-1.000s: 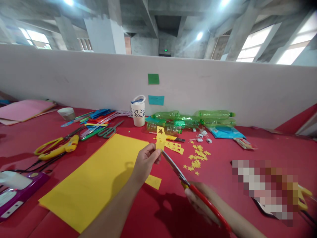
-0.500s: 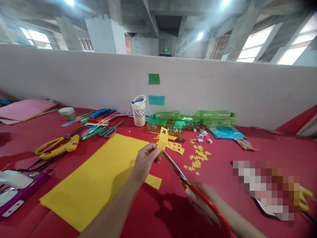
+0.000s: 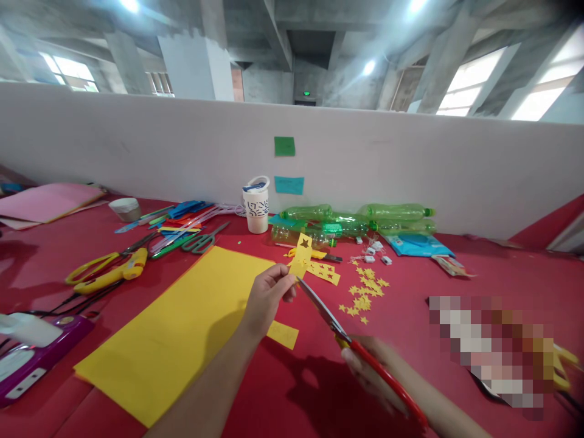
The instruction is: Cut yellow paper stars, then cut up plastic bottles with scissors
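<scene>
While the strip (image 3: 300, 266) tips rightward — probably re-angling the cut — left hand (image 3: 267, 293) pinches it, fingers closed; right hand (image 3: 376, 348) has fingers round scissors (image 3: 345, 337).

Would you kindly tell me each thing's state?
Yellow strip, raised, star cut out
Left hand, pinching it
Red-handled scissors, tips near the paper
Right hand, closed around them
Paper stars, cut out, loose
Yellow sheets, lying flat
Green bottles, lying sideways
White cup, upright
Grey scissors, apparently shut

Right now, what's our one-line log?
left hand: holds paper strip; right hand: holds red scissors, pointing at strip; paper stars: on table
</scene>
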### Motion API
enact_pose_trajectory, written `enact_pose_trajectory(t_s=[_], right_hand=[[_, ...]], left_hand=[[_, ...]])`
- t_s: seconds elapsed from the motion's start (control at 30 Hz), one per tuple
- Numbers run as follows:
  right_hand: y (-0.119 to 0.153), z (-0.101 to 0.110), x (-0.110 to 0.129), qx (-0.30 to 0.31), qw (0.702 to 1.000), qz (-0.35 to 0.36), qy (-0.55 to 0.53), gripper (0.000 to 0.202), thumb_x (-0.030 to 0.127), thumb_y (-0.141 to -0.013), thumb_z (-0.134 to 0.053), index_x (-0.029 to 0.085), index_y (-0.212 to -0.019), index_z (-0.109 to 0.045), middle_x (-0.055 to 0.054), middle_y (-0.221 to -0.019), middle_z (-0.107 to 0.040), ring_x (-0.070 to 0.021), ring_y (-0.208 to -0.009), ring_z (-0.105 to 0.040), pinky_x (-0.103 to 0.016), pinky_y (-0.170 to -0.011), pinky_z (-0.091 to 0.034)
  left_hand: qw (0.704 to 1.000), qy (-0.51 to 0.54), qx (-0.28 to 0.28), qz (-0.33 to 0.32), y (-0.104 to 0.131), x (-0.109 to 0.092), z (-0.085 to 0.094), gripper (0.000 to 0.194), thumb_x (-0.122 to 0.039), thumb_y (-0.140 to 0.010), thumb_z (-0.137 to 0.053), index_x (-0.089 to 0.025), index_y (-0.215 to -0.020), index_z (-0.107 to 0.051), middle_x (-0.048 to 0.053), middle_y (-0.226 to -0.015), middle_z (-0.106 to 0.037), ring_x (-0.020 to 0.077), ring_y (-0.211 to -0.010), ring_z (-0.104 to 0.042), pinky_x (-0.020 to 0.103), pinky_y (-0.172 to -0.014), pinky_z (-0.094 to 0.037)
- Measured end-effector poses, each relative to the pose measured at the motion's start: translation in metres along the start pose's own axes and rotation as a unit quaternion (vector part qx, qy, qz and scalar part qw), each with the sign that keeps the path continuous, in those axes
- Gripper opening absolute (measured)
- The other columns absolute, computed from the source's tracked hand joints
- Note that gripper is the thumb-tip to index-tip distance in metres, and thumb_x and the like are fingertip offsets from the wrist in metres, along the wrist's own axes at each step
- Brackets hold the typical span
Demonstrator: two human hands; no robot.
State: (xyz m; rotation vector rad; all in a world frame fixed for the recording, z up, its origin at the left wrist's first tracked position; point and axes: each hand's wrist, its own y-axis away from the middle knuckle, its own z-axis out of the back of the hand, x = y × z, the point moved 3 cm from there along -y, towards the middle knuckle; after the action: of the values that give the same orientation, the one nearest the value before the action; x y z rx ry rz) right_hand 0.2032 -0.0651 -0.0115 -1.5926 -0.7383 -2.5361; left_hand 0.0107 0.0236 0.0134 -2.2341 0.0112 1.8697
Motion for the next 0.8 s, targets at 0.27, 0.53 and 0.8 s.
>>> enact_pose_trajectory(t_s=[0.27,0.53,0.8], right_hand=[[-0.003,-0.003,-0.008,-0.003,0.999,0.005,-0.038,0.050,0.068,-0.075,-0.049,0.020,-0.066,-0.038,0.008,-0.049,-0.034,-0.0032,-0.036,-0.029,-0.014,-0.030,-0.023],[0.005,-0.004,0.002,0.036,0.993,-0.012,-0.108,0.050,0.069,-0.077,-0.045,0.020,-0.066,-0.039,0.008,-0.047,-0.033,-0.0044,-0.036,-0.029,-0.016,-0.032,-0.022],[0.009,-0.007,0.002,0.038,0.993,-0.017,-0.110,0.050,0.068,-0.078,-0.044,0.019,-0.069,-0.043,0.008,-0.050,-0.034,-0.0046,-0.038,-0.031,-0.015,-0.035,-0.025]], left_hand=[[1.000,0.000,0.011,-0.007,-0.001,0.002,0.000,0.021,-0.023,-0.081,-0.052,-0.016,-0.062,-0.049,-0.004,-0.053,-0.052,0.0075,-0.051,-0.046,0.021,-0.054,-0.038],[0.999,0.007,0.028,-0.018,0.003,0.003,-0.005,0.021,-0.023,-0.082,-0.053,-0.016,-0.062,-0.051,-0.003,-0.055,-0.053,0.0081,-0.052,-0.047,0.022,-0.054,-0.039],[1.000,0.009,0.025,-0.005,0.005,0.008,-0.009,0.023,-0.025,-0.081,-0.055,-0.015,-0.061,-0.053,-0.003,-0.054,-0.053,0.0082,-0.051,-0.048,0.022,-0.053,-0.039]])
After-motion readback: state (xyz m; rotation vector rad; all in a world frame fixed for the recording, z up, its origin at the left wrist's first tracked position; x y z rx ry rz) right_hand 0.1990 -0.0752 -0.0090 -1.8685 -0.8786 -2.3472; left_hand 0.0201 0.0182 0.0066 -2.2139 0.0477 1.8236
